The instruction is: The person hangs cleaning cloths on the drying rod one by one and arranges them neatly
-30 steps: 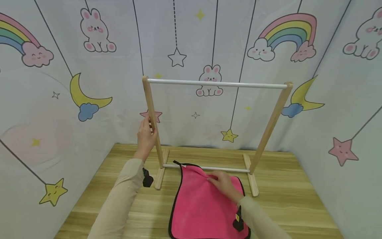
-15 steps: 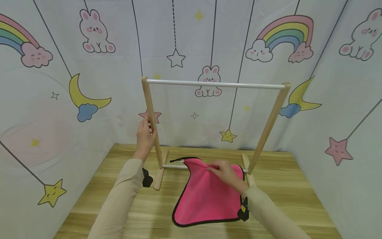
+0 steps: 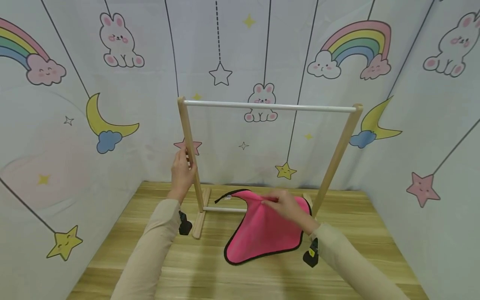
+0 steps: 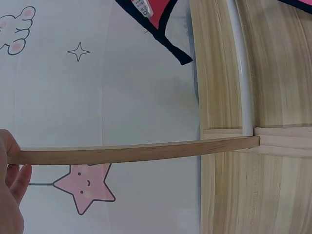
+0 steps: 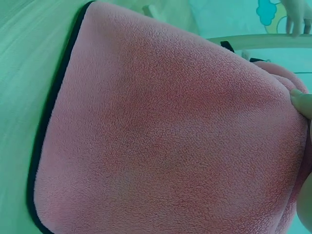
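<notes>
A pink towel with black edging hangs from my right hand, which pinches it near its upper edge. Its fleecy surface fills most of the right wrist view. A black loop and a small white tag stick out at its upper left corner. My left hand grips the left post of a wooden rack with a white top bar. In the left wrist view the fingers of that hand lie round the post. The towel is in front of the rack's lower bar and covers part of it.
The rack stands on a wood-grain table near the back wall. Its right post rises beyond my right forearm. Printed cloth walls enclose the table at the back and both sides.
My right hand has lifted the towel upward, away from me, so its near edge has left the table front. The left hand stays on the post.
</notes>
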`<state>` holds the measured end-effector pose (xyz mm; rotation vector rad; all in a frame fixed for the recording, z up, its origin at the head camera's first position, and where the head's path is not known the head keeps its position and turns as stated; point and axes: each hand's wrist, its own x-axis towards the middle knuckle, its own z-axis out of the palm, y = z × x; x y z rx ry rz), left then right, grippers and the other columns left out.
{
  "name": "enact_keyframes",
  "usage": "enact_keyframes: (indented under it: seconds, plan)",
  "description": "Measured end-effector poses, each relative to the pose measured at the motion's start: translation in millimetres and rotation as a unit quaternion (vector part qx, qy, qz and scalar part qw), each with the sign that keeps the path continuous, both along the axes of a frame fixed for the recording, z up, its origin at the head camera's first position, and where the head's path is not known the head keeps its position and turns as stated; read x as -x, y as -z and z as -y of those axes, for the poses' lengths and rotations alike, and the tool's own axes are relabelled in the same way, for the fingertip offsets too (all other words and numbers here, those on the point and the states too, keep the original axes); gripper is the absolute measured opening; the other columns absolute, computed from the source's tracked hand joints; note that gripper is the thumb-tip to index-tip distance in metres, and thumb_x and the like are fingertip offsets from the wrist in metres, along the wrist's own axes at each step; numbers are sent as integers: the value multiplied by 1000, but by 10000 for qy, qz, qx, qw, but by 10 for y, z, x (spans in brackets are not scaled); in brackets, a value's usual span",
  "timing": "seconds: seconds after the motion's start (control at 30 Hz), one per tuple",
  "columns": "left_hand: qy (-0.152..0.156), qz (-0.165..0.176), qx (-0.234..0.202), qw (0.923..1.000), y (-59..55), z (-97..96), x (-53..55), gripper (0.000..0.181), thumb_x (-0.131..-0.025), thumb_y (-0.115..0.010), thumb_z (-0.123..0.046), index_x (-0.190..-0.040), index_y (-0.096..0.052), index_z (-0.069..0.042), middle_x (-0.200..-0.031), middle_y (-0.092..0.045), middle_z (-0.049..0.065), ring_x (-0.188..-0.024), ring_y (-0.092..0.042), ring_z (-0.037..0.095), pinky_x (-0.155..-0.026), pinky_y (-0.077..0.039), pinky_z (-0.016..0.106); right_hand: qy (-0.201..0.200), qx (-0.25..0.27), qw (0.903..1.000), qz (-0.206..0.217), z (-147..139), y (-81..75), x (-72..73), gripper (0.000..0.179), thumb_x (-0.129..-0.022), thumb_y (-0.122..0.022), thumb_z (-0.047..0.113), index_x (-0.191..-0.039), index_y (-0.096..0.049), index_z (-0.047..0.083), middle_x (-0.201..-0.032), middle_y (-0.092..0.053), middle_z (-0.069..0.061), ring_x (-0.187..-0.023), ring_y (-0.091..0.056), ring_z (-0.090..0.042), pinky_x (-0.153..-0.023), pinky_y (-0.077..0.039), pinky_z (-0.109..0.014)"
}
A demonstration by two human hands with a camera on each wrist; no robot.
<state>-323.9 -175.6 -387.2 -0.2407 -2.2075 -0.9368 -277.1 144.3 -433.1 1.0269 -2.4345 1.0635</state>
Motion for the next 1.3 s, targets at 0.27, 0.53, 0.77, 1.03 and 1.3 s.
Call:
enact_keyframes:
  seconds: [0.27,0.53,0.77,1.03,1.3]
  plan:
    - [8,108,-16,9999,6,10,5,50,-82,-56,7,-129,-38,5,-108,-49,23,-91,-56,34,-73,-53,40,-237,72,9996,133,5,-277,-12,16,-79,-69,7,-94,-72,4,-83,-68,-4,-67,-56,-5,-55,-47,-19]
    - [12,70,15,10000,0,7,-1,51,-82,-55,7,-130,-37,5,-108,-49,24,-91,-56,34,-73,-53,40,-114,32,9999,-91,-19,-542,12,18,-78,-69,9,-96,-72,7,-86,-69,-4,-76,-63,-11,-60,-50,-21]
    - [10,-43,20,10000,2,-1,1,49,-82,-56,8,-128,-38,6,-106,-49,24,-89,-57,34,-71,-53,41,-169,174,9995,-226,-28,-761,48,18,-78,-70,9,-96,-72,7,-86,-69,-2,-76,-63,-9,-62,-52,-23]
    - [-22,-223,76,9997,14,3,8,46,-80,-57,10,-123,-40,7,-102,-50,24,-87,-57,34,-69,-53,42,-71,70,9995,-290,-13,-997,54,18,-78,-70,9,-96,-72,7,-88,-69,-4,-78,-63,-11,-64,-52,-23]
    - [-40,-235,91,9997,9,0,10,46,-81,-57,9,-124,-40,7,-104,-50,24,-89,-57,33,-70,-53,42,-180,187,9982,-541,11,-1213,55,18,-77,-70,7,-94,-72,6,-85,-69,-3,-73,-61,-9,-60,-50,-21]
